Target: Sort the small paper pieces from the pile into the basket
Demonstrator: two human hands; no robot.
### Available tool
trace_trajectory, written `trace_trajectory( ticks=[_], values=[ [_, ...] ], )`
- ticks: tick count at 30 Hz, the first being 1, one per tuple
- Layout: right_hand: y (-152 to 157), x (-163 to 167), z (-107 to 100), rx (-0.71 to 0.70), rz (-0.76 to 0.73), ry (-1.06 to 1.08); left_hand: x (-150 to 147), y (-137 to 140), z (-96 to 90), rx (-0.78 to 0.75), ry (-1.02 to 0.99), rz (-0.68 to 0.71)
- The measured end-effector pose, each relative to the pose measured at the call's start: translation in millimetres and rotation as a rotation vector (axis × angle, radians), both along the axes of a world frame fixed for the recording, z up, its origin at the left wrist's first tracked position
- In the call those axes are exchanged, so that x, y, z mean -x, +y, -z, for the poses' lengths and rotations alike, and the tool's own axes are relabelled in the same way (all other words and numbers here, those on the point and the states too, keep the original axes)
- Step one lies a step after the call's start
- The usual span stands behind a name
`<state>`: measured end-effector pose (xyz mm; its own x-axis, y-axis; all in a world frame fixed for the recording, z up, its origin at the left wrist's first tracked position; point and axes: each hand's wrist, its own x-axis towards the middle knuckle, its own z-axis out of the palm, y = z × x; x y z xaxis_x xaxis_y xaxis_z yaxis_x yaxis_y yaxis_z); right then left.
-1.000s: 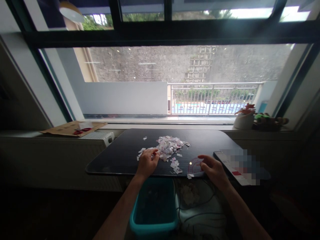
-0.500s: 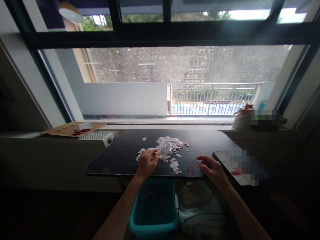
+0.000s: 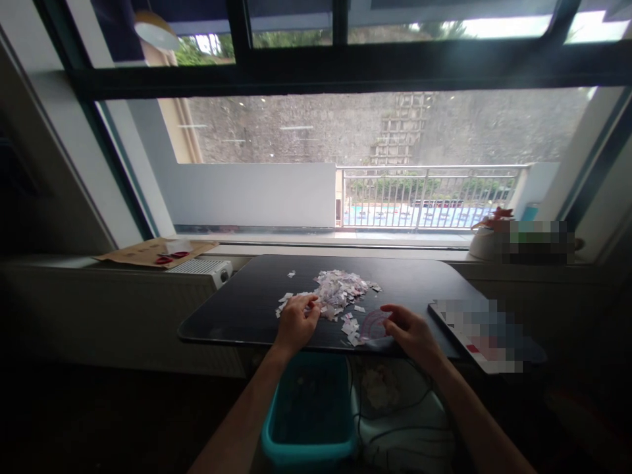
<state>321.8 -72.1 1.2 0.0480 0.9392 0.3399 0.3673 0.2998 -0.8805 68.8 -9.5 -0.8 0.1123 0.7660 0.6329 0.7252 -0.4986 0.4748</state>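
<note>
Black worktop (image 3: 237, 296), teal plastic bin (image 3: 311, 451) below near edge. White paper-scrap heap (image 3: 340, 288) mid-worktop, bulk looks unprocessed; left hand (image 3: 298, 322) near-left, can't tell finger grip. Right hand (image 3: 413, 334): fingers clamped on clear pink-marked protractor (image 3: 374, 324), small separate batch (image 3: 350, 327) at left.

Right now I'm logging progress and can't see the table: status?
Left grip at scrap pile. Right grip at clear protractor. Loose scraps close by protractor's left.

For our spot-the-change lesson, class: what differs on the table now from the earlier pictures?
The right hand and protractor have moved left, up to the small scrap cluster. A scrap once at the front edge of the table has gone from there. The left hand stays by the paper pile.
</note>
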Motion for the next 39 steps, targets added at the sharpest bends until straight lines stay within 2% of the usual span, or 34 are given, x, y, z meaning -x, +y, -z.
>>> trace_trajectory(
  ticks=[7,13,18,24,29,34,39],
  values=[
    [-3.7,-6.8,6.8,-0.011,0.051,0.033,0.1,-0.2,-0.6,0.001,-0.004,-0.001],
    [-5.6,-3.7,4.4,-0.015,0.014,0.021,0.4,0.2,-0.6,0.008,0.002,-0.003],
    [-4.5,-3.3,5.8,-0.039,0.092,0.025,0.1,-0.2,-1.2,0.011,-0.003,-0.001],
    [-3.7,-3.5,8.0,-0.036,-0.019,0.016,0.2,0.0,-0.7,0.012,-0.016,0.002],
    [-3.5,-3.3,8.6,-0.063,0.147,-0.006,0.1,0.0,-0.6,0.014,-0.020,0.004],
    [-4.9,-3.0,6.1,-0.067,0.109,0.011,-0.2,-0.9,-1.4,0.016,-0.015,0.002],
    [-3.6,-4.3,7.6,-0.089,0.220,0.016,-0.1,-1.2,-2.0,0.017,-0.014,-0.002]
  ],
)
